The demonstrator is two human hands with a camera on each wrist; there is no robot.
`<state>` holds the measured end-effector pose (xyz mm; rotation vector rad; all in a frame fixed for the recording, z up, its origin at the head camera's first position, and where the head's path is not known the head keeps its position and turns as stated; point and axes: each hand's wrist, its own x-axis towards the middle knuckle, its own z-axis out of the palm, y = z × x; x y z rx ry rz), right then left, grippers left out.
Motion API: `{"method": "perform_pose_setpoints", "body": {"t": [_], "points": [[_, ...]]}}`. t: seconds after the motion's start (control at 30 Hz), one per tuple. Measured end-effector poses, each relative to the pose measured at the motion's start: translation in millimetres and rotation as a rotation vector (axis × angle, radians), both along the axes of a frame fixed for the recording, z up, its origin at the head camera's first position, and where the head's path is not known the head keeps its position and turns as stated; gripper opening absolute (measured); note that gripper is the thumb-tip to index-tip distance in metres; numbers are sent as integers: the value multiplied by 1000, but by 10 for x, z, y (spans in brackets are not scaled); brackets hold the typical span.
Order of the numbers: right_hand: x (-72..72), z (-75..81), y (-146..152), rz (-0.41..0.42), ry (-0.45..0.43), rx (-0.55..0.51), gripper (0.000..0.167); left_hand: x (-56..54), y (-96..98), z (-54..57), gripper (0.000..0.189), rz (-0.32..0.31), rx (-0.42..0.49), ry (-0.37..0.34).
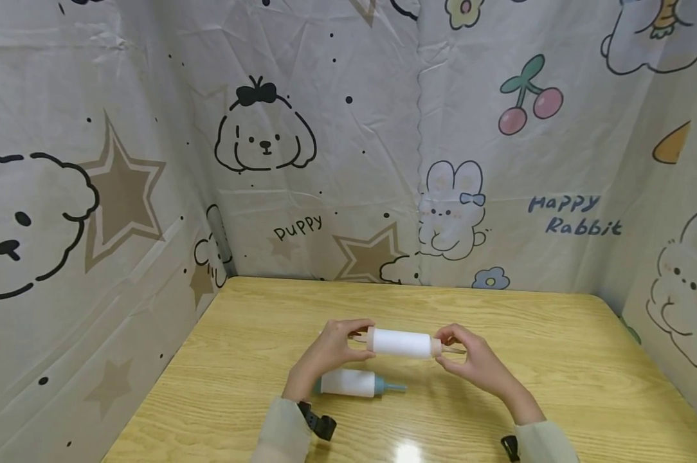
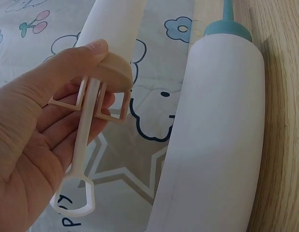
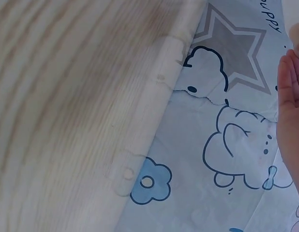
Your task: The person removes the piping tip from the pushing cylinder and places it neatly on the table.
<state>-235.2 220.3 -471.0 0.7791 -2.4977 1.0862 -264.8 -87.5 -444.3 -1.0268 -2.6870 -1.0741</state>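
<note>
A white syringe-like tube (image 1: 402, 343) with beige ends is held level above the table between both hands. My left hand (image 1: 337, 344) grips its left end, thumb and fingers round the beige collar (image 2: 113, 70). From that collar, in the left wrist view, a thin plunger rod (image 2: 86, 125) with a ring handle (image 2: 91, 198) runs down past the palm. My right hand (image 1: 472, 357) pinches the beige cap (image 1: 436, 348) at the other end, where a thin nozzle points right. Only part of this hand shows in the right wrist view. Below the tube lies a white bottle (image 1: 348, 382) with a teal cap and nozzle.
The light wood table (image 1: 256, 366) carries the bottle on its side, nozzle to the right. Printed cloth walls (image 1: 325, 148) rise along the table's back and both sides. A dark strap (image 1: 319, 421) is on the left wrist, and a black device (image 1: 509, 448) on the right.
</note>
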Motion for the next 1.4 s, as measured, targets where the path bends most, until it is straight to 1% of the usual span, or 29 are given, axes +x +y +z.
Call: {"method": "perform_pose_setpoints", "body": {"t": [0.1,0.17,0.23,0.3,0.37,0.47,0.53,0.6,0.63,0.7,0.77,0.8,0.83,0.9,0.97,1.03,1.1,1.2,1.4], "points": [[9,2,-19,8,86,12,36,1,-2,-5,50,-1,-2,5],[15,2,-28,14,109,14,37,3,-3,-9,50,1,-4,6],[20,-1,-30,19,97,3,38,4,-4,-14,50,3,-6,5],[20,-8,-23,29,55,-28,39,7,-4,-12,50,5,-6,2],[9,-22,-5,40,-19,-73,42,11,-2,-10,50,7,-4,-3],[-16,-25,28,64,-159,-161,46,9,5,-3,50,8,9,-15],[-24,-16,59,55,-261,-209,41,3,10,-2,50,3,16,-17],[-26,8,90,33,-351,-231,34,2,11,-2,51,5,15,-16],[-25,18,107,27,-401,-241,34,2,10,-2,51,7,12,-12],[-25,36,130,25,-494,-246,45,3,7,-3,51,12,5,-1],[-35,44,140,66,-583,-247,60,7,4,-4,51,18,-1,9],[-39,42,141,91,-623,-249,65,8,3,-4,51,17,1,12],[-45,40,139,117,-662,-260,67,9,4,-3,51,14,5,12],[-53,31,132,149,-709,-276,64,17,6,0,51,5,12,5],[-54,25,125,159,-715,-285,58,20,8,1,51,-3,16,-1],[-51,31,116,147,-703,-290,49,24,9,7,51,-6,21,-6],[-43,43,110,130,-674,-276,41,23,5,13,51,-7,23,-7],[-23,57,96,95,-632,-242,35,19,-4,18,50,-4,20,-5],[13,59,49,59,-487,-196,31,12,-22,19,51,-1,14,-1]]}}
